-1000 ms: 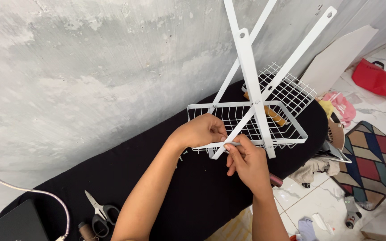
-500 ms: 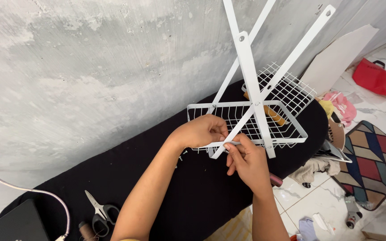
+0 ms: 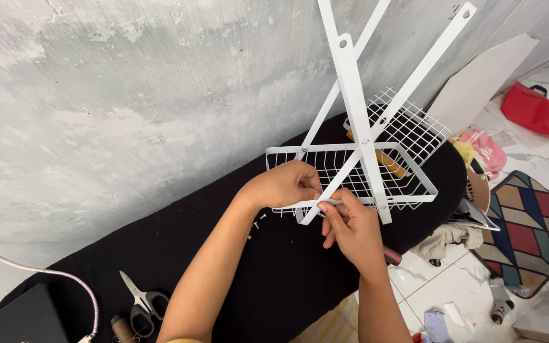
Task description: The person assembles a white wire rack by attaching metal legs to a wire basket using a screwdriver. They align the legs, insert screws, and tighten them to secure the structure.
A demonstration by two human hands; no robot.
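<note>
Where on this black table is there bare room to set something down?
The widest bare patch of black table lies between the scissors and the loose screws, along the wall. It is crowded at the far end, where the left hand and right hand work on the white wire basket.

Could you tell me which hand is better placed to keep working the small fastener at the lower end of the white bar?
Probably the right hand: its fingers already pinch there, while the left hand steadies the wire basket.

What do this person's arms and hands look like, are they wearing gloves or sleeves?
No gloves: the left hand and right hand are bare, with no rings or watch visible. Both forearms are uncovered. Only a bit of yellowish fabric shows at the picture's bottom edge, perhaps a garment.
</note>
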